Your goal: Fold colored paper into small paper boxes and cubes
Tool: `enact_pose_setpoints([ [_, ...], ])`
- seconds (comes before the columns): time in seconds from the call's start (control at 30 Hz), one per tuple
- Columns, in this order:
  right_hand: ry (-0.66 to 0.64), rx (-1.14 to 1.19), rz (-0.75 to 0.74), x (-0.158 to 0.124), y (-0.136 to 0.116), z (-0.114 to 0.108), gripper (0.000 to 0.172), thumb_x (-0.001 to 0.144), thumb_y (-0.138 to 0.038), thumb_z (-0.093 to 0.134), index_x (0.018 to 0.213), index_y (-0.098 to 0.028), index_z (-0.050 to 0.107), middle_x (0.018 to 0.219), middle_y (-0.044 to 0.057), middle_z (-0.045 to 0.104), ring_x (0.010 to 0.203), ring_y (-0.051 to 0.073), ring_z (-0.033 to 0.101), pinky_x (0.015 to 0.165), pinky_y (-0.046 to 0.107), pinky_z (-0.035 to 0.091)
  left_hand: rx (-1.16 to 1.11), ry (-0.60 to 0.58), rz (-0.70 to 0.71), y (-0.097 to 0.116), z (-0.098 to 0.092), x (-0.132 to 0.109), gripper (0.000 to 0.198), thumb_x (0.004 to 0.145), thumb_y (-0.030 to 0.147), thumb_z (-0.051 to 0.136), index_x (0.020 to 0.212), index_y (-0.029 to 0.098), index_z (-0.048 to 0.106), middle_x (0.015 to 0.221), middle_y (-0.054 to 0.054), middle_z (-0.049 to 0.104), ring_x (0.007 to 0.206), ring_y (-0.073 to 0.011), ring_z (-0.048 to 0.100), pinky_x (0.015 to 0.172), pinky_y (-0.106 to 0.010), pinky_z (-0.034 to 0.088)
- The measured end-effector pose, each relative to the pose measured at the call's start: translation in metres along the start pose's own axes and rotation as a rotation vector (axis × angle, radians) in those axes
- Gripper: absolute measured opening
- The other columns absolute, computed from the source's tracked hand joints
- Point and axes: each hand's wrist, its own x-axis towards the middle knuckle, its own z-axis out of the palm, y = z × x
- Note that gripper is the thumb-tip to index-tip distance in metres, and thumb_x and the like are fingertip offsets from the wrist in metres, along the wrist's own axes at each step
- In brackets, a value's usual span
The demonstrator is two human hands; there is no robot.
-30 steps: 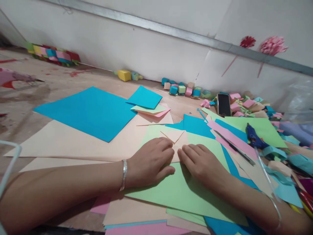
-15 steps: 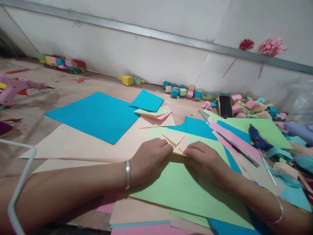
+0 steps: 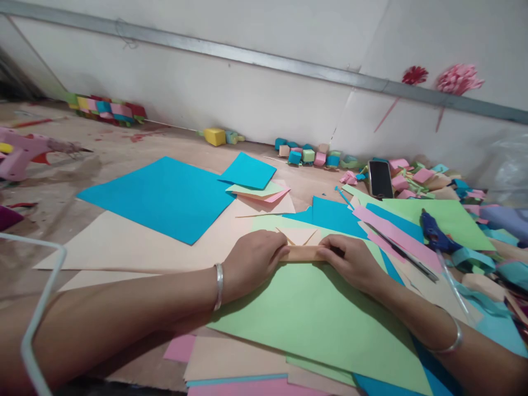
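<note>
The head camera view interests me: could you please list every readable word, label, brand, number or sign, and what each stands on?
None can be read.
The folded peach paper shows no lettering.
The phone has a dark screen with no legible text.
Any markings on the blue glue gun or pink glue gun are too small or blurred.

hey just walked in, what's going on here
A person is folding a small peach paper on top of a light green sheet. The left hand pinches one end of the folded strip along its near edge, and the right hand pinches the other; angled flaps show behind the strip. A large blue sheet lies to the left, and a dark blue glue gun and a phone lie to the right.
</note>
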Motion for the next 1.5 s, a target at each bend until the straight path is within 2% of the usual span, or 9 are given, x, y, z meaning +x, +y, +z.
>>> enact_pose_setpoints([
  [0.2, 0.133, -0.093, 0.028, -0.002, -0.002, 0.011, 0.015, 0.088, -0.027, 0.050, 0.075, -0.020, 0.054, 0.070, -0.001, 0.062, 0.061, 0.013, 0.053, 0.057, 0.025, 0.035, -0.048, -0.032, -0.032, -0.002, 0.001, 0.003, 0.024, 0.096, 0.028, 0.039, 0.078, 0.017, 0.052, 0.074, -0.003, 0.061, 0.067, -0.0167, 0.055, 0.059, -0.028, 0.038],
  [0.53, 0.165, -0.210, 0.046, -0.003, -0.003, 0.019, 0.012, 0.088, -0.031, 0.049, 0.083, -0.021, 0.054, 0.066, -0.003, 0.061, 0.060, 0.014, 0.055, 0.054, 0.024, 0.034, -0.073, -0.004, -0.055, -0.003, 0.003, 0.005, 0.012, 0.093, 0.026, 0.044, 0.096, 0.018, 0.052, 0.076, -0.002, 0.064, 0.070, -0.0177, 0.059, 0.061, -0.028, 0.040],
  [0.7, 0.161, -0.333, 0.034, -0.004, -0.005, 0.022, 0.011, 0.088, -0.030, 0.050, 0.083, -0.021, 0.054, 0.071, -0.002, 0.062, 0.061, 0.014, 0.056, 0.052, 0.025, 0.031, -0.052, -0.016, -0.060, -0.002, 0.003, 0.004, 0.011, 0.092, 0.026, 0.044, 0.095, 0.018, 0.051, 0.076, -0.002, 0.063, 0.070, -0.0188, 0.059, 0.060, -0.029, 0.040],
  [0.87, 0.158, -0.454, 0.043, -0.006, -0.008, 0.024, 0.009, 0.089, -0.029, 0.053, 0.087, -0.020, 0.055, 0.072, -0.001, 0.062, 0.062, 0.016, 0.056, 0.051, 0.026, 0.028, 0.022, -0.019, -0.033, -0.001, 0.001, 0.005, 0.011, 0.090, 0.022, 0.048, 0.096, 0.016, 0.055, 0.084, -0.005, 0.062, 0.080, -0.0210, 0.057, 0.067, -0.032, 0.043],
  [0.97, 0.158, -0.489, 0.027, -0.005, -0.006, 0.023, 0.009, 0.088, -0.028, 0.054, 0.090, -0.019, 0.056, 0.078, 0.002, 0.063, 0.069, 0.018, 0.057, 0.055, 0.027, 0.032, 0.106, 0.037, -0.011, -0.003, -0.001, 0.006, 0.019, 0.088, 0.026, 0.053, 0.104, 0.015, 0.057, 0.094, -0.008, 0.060, 0.090, -0.0246, 0.053, 0.076, -0.037, 0.044],
  [1.07, 0.196, -0.536, -0.076, -0.001, 0.000, 0.022, 0.022, 0.087, -0.027, 0.056, 0.105, -0.015, 0.058, 0.100, 0.011, 0.064, 0.092, 0.025, 0.056, 0.069, 0.033, 0.041, 0.113, 0.066, 0.006, -0.007, -0.001, 0.007, 0.032, 0.087, 0.030, 0.057, 0.115, 0.015, 0.056, 0.107, -0.011, 0.057, 0.103, -0.0274, 0.048, 0.088, -0.043, 0.041],
  [1.17, 0.170, -0.535, -0.178, 0.003, 0.007, 0.021, 0.041, 0.088, -0.027, 0.055, 0.127, -0.013, 0.050, 0.119, 0.015, 0.061, 0.109, 0.028, 0.052, 0.086, 0.041, 0.041, 0.065, 0.031, 0.026, -0.010, 0.001, 0.008, 0.032, 0.088, 0.029, 0.055, 0.118, 0.017, 0.055, 0.110, -0.010, 0.058, 0.108, -0.0276, 0.046, 0.091, -0.044, 0.038],
  [1.3, 0.123, -0.462, -0.203, 0.005, 0.014, 0.021, 0.043, 0.086, -0.025, 0.058, 0.128, -0.014, 0.050, 0.119, 0.011, 0.064, 0.118, 0.029, 0.050, 0.091, 0.043, 0.041, 0.014, 0.062, 0.008, -0.011, 0.002, 0.008, 0.037, 0.085, 0.029, 0.060, 0.121, 0.020, 0.054, 0.114, -0.009, 0.058, 0.108, -0.0271, 0.047, 0.091, -0.043, 0.038],
  [1.5, 0.264, -0.317, -0.285, 0.005, 0.014, 0.018, 0.048, 0.080, -0.024, 0.063, 0.125, -0.016, 0.051, 0.115, 0.013, 0.061, 0.109, 0.029, 0.052, 0.092, 0.045, 0.043, -0.044, 0.105, 0.023, -0.014, 0.006, 0.008, 0.042, 0.082, 0.027, 0.064, 0.122, 0.020, 0.053, 0.118, -0.007, 0.059, 0.114, -0.0275, 0.046, 0.096, -0.043, 0.035],
])
